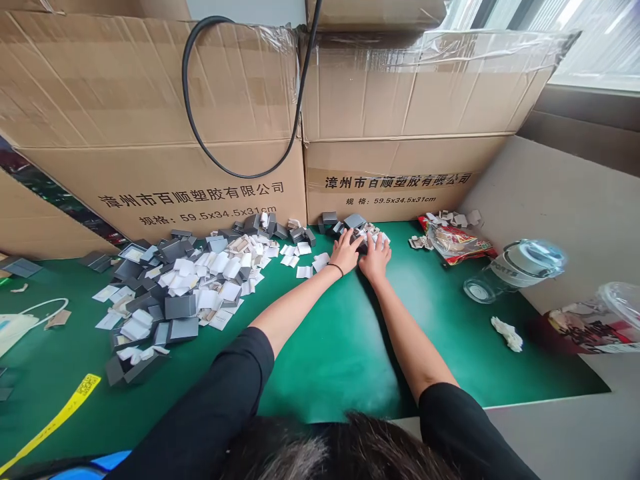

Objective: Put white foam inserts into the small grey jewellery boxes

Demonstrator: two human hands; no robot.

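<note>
Both my arms reach to the far side of the green table. My left hand (pixel 345 252) lies with fingers spread against a small heap of dark grey boxes (pixel 355 221) by the cartons. Close beside it, my right hand (pixel 375 259) rests with fingers apart on white and beige paper scraps (pixel 373 231) in that same heap. Fingertips partly cover what they touch, and neither hand visibly grips anything. Left of the hands spreads a much larger pile of small grey boxes (pixel 181 307) mixed with white folded paper inserts (pixel 220 263). A few loose white papers (pixel 305 271) lie between.
Large cardboard cartons (pixel 240 120) wall off the back, with a black cable (pixel 187 100) hanging before them. To the right are a red snack bag (pixel 457 241), a clear bottle (pixel 515 270), a crumpled tissue (pixel 507 333) and a plastic tub (pixel 595 317). A yellow tag strip (pixel 60 417) lies left.
</note>
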